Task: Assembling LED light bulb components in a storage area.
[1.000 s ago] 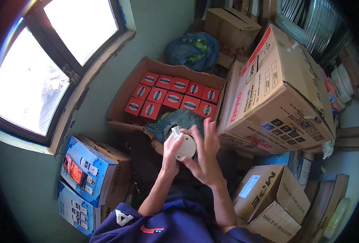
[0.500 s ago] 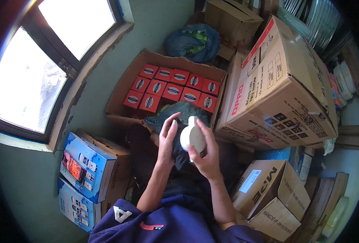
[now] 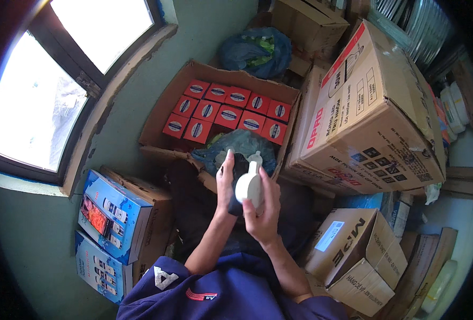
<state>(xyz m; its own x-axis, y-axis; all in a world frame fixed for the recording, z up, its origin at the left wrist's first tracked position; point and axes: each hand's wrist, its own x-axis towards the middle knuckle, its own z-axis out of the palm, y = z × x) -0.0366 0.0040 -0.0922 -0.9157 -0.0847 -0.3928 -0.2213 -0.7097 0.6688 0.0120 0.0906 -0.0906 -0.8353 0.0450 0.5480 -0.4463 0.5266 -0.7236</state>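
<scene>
The right hand (image 3: 262,213) grips a white bulb-shaped lamp (image 3: 249,186), fingers wrapped around it. The left hand (image 3: 225,184) lies flat against its side, fingers extended, above the open carton's (image 3: 162,112) near edge, beside red boxes (image 3: 228,112).

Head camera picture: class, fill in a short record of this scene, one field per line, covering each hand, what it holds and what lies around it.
Setting: storeroom corner by a window, crowded with cardboard boxes
Right hand: grip closed around a white rounded object
Left hand: fingers upright, touching the object's left side, over a dark part I cannot identify
Ahead: open carton of small red boxes; a bluish plastic bag at its near edge
Right: large printed carton
Left: two blue product boxes
</scene>
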